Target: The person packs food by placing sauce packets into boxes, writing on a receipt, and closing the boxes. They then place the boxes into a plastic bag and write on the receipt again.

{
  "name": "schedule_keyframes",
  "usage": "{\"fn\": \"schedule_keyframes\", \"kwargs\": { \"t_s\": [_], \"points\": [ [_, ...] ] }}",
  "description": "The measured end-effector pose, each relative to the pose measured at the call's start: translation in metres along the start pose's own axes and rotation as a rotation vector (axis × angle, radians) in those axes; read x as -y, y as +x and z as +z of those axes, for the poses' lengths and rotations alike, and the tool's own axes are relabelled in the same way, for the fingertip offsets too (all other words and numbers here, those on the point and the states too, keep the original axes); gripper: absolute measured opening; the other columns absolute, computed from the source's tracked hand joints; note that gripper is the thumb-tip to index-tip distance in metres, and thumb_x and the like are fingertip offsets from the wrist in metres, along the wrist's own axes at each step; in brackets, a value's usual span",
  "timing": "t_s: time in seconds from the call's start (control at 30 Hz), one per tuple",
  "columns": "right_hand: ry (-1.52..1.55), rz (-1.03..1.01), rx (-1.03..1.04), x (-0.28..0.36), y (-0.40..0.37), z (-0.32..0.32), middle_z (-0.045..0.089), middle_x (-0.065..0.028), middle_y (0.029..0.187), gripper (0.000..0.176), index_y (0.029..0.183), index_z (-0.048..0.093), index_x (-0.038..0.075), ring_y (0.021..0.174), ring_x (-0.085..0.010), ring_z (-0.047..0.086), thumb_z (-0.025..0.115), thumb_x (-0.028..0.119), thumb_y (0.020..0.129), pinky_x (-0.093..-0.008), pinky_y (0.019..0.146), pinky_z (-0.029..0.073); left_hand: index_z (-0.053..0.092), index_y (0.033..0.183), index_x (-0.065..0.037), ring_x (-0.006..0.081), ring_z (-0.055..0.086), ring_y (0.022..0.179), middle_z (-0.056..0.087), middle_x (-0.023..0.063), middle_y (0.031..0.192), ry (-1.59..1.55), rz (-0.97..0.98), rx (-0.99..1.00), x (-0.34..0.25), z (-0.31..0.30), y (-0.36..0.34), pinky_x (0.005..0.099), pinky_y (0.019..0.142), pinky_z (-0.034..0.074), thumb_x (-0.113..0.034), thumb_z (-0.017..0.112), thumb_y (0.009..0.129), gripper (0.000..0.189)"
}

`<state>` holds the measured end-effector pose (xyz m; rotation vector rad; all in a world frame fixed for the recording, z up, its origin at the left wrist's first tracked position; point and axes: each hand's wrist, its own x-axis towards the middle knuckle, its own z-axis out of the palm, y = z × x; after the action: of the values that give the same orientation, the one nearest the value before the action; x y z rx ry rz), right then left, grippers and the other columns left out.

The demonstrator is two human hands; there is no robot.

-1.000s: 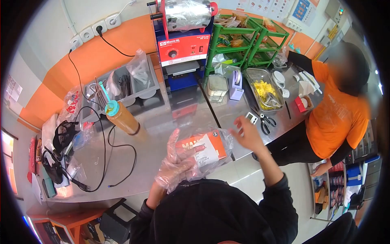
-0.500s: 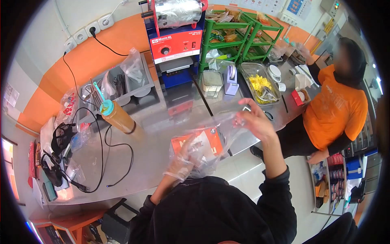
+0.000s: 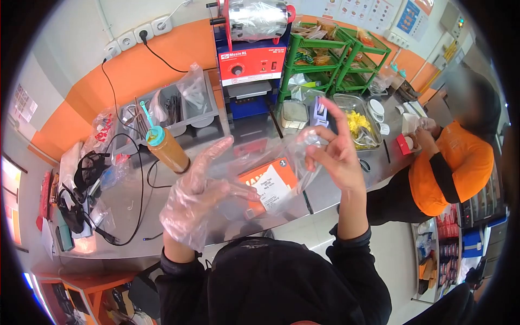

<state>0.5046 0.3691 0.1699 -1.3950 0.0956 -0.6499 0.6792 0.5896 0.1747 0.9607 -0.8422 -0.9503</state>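
My left hand, in a loose clear plastic glove, is raised over the steel counter with fingers spread, its fingertips pinching one edge of a clear plastic bag. My bare right hand pinches the bag's other top edge between thumb and forefinger, the other fingers raised. Inside the bag hangs an orange box with a white label.
An orange drink bottle with a teal cap and straw stands left. Behind are a cup sealing machine, a grey utensil tray, green racks and a pan of yellow food. A person in an orange shirt works at right. Cables lie left.
Both hands have risen and moved apart, stretching the bag open between them. My left hand moved from under the box to the bag's edge. The person at right bent toward the counter.
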Motion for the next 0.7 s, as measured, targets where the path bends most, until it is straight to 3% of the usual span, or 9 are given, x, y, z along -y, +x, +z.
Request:
{"fn": "schedule_keyframes", "kwargs": {
  "t_s": [0.1, 0.2, 0.23, 0.27, 0.33, 0.37, 0.5, 0.57, 0.7],
  "points": [
    [-0.135, 0.06, -0.036, -0.029, 0.005, 0.008, 0.063, -0.0134, 0.107, 0.075, 0.145, 0.021, 0.011, 0.076, -0.0158, 0.064, 0.061, -0.009, 0.085, -0.0283, 0.071, 0.051, 0.016, 0.149, -0.007, 0.0275, 0.069, 0.087, 0.058, 0.0245, 0.122, -0.075, -0.133, -0.044, 0.02, -0.017, 0.001, 0.0385, 0.078, 0.057, -0.004, 0.063, 0.088, 0.077],
    [-0.287, 0.035, -0.051, -0.065, -0.001, -0.004, 0.066, -0.0127, 0.096, 0.075, 0.144, 0.022, 0.012, 0.071, -0.0152, 0.064, 0.063, -0.007, 0.084, -0.0275, 0.068, 0.051, 0.016, 0.149, -0.011, 0.0257, 0.069, 0.083, 0.057, 0.0257, 0.122, -0.03, -0.056, -0.105, 0.033, -0.033, -0.004, 0.038, 0.075, 0.059, -0.005, 0.064, 0.087, 0.078],
    [-0.275, 0.231, -0.116, -0.063, -0.005, -0.005, 0.067, -0.0111, 0.079, 0.049, 0.132, 0.039, 0.004, 0.066, -0.0152, 0.064, 0.063, 0.005, 0.089, -0.0282, 0.066, 0.051, 0.016, 0.149, -0.008, 0.028, 0.069, 0.084, 0.058, 0.0255, 0.12, -0.004, 0.003, -0.134, 0.037, -0.039, -0.002, 0.0387, 0.074, 0.059, -0.005, 0.065, 0.086, 0.08],
    [-0.185, 0.231, -0.139, -0.067, 0.002, -0.011, 0.067, -0.0111, 0.078, 0.04, 0.125, 0.045, 0.001, 0.065, -0.0159, 0.063, 0.061, 0.008, 0.09, -0.0279, 0.066, 0.05, 0.017, 0.149, -0.006, 0.0304, 0.068, 0.085, 0.059, 0.0254, 0.119, 0.02, 0.056, -0.164, 0.04, -0.046, 0.002, 0.0395, 0.073, 0.06, -0.006, 0.066, 0.085, 0.081],
    [-0.004, 0.237, -0.193, -0.073, 0.03, -0.023, 0.067, -0.011, 0.076, 0.029, 0.112, 0.055, -0.006, 0.063, -0.0173, 0.063, 0.057, 0.015, 0.093, -0.0274, 0.068, 0.049, 0.016, 0.149, -0.007, 0.0307, 0.069, 0.086, 0.058, 0.0257, 0.119, -0.007, 0.078, -0.215, 0.035, -0.049, 0.011, 0.0405, 0.074, 0.06, -0.007, 0.068, 0.085, 0.083],
    [-0.081, 0.204, -0.195, -0.067, 0.039, -0.022, 0.066, -0.0119, 0.072, 0.034, 0.095, 0.062, -0.006, 0.062, -0.0186, 0.063, 0.05, 0.025, 0.096, -0.0283, 0.067, 0.05, 0.015, 0.149, -0.011, 0.0287, 0.069, 0.087, 0.057, 0.0262, 0.121, -0.059, 0.054, -0.238, 0.025, -0.045, 0.018, 0.0407, 0.076, 0.06, -0.008, 0.067, 0.085, 0.083],
    [0.03, 0.338, 0.102, -0.039, 0.038, 0.021, 0.065, -0.0091, 0.073, 0.027, 0.097, 0.063, -0.005, 0.066, -0.0144, 0.061, 0.055, 0.021, 0.094, -0.0267, 0.062, 0.049, 0.017, 0.15, -0.019, 0.0274, 0.06, 0.113, 0.051, 0.029, 0.131, 0.067, 0.048, -0.134, 0.019, -0.025, 0.028, 0.0387, 0.091, 0.051, -0.013, 0.067, 0.088, 0.079],
    [-0.22, 0.196, 0.104, -0.058, 0.028, 0.044, 0.065, -0.0075, 0.076, 0.025, 0.098, 0.063, -0.005, 0.067, -0.0117, 0.059, 0.058, 0.019, 0.093, -0.0252, 0.061, 0.047, 0.019, 0.15, -0.022, 0.0267, 0.047, 0.129, 0.047, 0.0297, 0.135, 0.007, -0.09, -0.129, 0.014, -0.001, 0.03, 0.0336, 0.096, 0.047, -0.016, 0.066, 0.089, 0.077],
    [-0.305, 0.159, 0.038, -0.046, 0.025, 0.049, 0.061, -0.0019, 0.075, 0.021, 0.098, 0.065, -0.003, 0.066, -0.0067, 0.055, 0.06, 0.017, 0.093, -0.0224, 0.058, 0.045, 0.018, 0.15, -0.025, 0.0309, 0.059, 0.113, 0.047, 0.0306, 0.134, -0.009, -0.015, -0.185, 0.016, -0.01, 0.035, 0.0384, 0.091, 0.051, -0.011, 0.065, 0.088, 0.079]
  ]
}}
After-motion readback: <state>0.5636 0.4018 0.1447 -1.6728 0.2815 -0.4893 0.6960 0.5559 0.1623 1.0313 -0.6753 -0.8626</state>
